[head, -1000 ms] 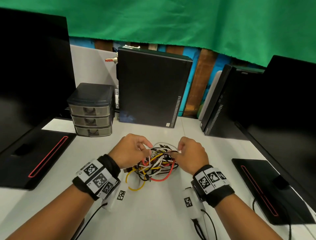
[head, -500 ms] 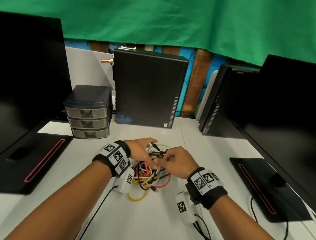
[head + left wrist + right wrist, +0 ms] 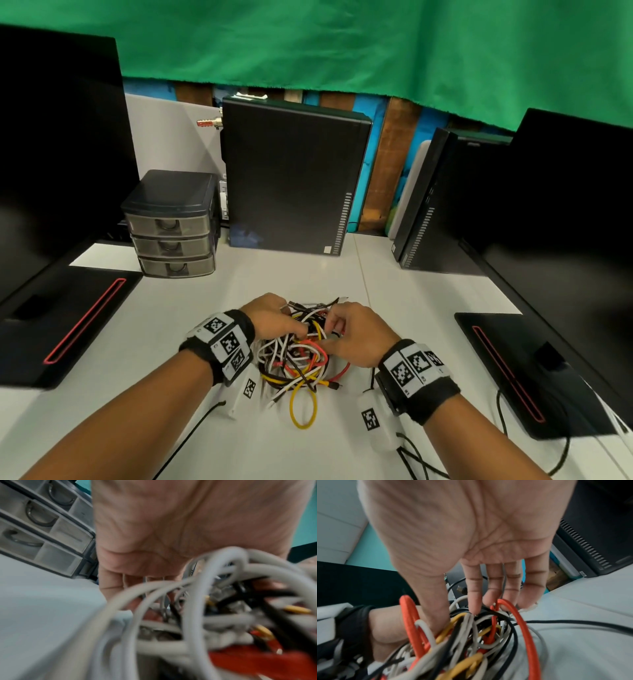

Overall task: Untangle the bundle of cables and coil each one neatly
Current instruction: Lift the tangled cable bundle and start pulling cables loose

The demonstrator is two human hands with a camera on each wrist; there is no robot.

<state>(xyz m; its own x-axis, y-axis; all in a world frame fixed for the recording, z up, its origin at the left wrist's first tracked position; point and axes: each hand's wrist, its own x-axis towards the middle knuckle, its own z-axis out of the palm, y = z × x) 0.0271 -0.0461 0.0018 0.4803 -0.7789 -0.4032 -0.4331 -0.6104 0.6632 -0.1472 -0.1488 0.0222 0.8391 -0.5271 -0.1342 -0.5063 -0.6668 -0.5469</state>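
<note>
A tangled bundle of cables (image 3: 297, 359) in white, black, red and yellow lies on the white table (image 3: 404, 294) right in front of me. A yellow loop (image 3: 302, 409) hangs out of its near side. My left hand (image 3: 298, 329) reaches in from the far left, its fingers curled round strands at the top. My right hand (image 3: 330, 326) pinches strands from the right, close to the left fingertips. In the right wrist view my thumb and fingers (image 3: 473, 599) dig into the knot beside a red cable (image 3: 521, 623). White cables (image 3: 193, 601) hide my left fingertips.
A small three-drawer unit (image 3: 171, 226) stands at the back left, with a black computer tower (image 3: 291, 178) behind the bundle and another (image 3: 431, 205) at the right. Dark monitors with black bases (image 3: 68, 322) (image 3: 534, 373) flank the work area. Thin black cords (image 3: 414, 459) trail near the front edge.
Both hands have closed in on each other over the top of the bundle. The left hand has swung from the near left side round to the far left.
</note>
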